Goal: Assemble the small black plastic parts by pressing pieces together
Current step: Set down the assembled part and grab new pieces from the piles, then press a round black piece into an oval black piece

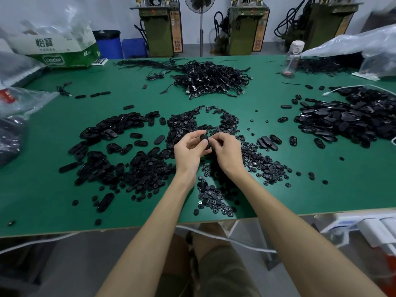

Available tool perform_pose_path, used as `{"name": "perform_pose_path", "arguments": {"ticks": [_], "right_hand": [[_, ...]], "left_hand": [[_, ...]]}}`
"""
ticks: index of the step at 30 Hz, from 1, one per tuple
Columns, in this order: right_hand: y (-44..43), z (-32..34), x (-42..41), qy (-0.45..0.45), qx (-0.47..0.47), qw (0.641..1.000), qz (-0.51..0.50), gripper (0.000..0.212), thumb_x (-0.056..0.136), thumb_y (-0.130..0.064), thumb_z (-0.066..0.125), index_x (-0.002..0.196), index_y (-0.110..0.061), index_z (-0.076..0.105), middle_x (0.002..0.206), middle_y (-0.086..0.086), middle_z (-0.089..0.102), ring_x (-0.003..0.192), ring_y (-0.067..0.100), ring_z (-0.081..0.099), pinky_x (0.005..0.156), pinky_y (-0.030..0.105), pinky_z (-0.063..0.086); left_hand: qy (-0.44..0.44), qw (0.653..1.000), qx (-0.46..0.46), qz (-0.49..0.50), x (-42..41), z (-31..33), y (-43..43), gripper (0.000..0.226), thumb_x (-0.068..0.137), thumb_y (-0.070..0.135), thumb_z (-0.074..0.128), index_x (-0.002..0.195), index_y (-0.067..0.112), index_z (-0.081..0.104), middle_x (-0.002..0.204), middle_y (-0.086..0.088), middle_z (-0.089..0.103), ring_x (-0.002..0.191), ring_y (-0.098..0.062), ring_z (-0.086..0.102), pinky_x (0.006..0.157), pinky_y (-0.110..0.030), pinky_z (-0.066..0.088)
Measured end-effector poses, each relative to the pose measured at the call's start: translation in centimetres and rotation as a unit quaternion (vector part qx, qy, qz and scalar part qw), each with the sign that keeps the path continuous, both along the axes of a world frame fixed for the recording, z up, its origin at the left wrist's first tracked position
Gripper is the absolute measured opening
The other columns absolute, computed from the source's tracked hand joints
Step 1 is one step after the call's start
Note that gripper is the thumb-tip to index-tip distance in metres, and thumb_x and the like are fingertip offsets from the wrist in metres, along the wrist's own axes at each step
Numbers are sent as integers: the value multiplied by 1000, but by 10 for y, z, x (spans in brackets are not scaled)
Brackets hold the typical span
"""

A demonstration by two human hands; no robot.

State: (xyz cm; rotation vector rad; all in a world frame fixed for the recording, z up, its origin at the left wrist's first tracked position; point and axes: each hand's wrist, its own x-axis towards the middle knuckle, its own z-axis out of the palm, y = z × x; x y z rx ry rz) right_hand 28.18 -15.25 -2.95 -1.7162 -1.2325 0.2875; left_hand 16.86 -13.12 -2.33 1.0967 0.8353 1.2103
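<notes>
Our left hand (188, 150) grips a small black oval part (204, 139), thumb curled over its near face, and our right hand (227, 152) pinches the same part from the other side. Both hands are raised just above the middle of the green table (278, 196). Beneath and around them lies a spread of small round black pieces (214, 198), with a heap of oval shells (111, 133) to the left. A larger pile of black parts (347, 123) sits well apart on the right, and a tangle of black cables (210, 79) lies farther back. A clear bottle (293, 58) stands near the far edge.
</notes>
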Motion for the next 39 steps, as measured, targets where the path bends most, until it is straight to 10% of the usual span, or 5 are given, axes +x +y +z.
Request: {"name": "perform_pose_path", "arguments": {"ticks": [25, 39], "right_hand": [[-12, 1, 6, 215, 100, 972, 10, 13, 94, -11, 72, 105, -16, 75, 95, -3, 76, 89, 10, 72, 82, 24, 57], [-11, -2, 8, 231, 100, 967, 47, 6, 93, -11, 74, 96, -14, 77, 86, -3, 75, 75, 3, 66, 71, 17, 52]], "left_hand": [[107, 991, 81, 13, -1, -7, 4, 41, 92, -9, 69, 129, 10, 69, 101, 4, 72, 92, 0, 72, 76, -19, 59], [69, 995, 68, 25, -2, -9, 8, 40, 88, -8, 73, 123, 10, 73, 97, -6, 77, 89, -19, 77, 77, -26, 62]]}}
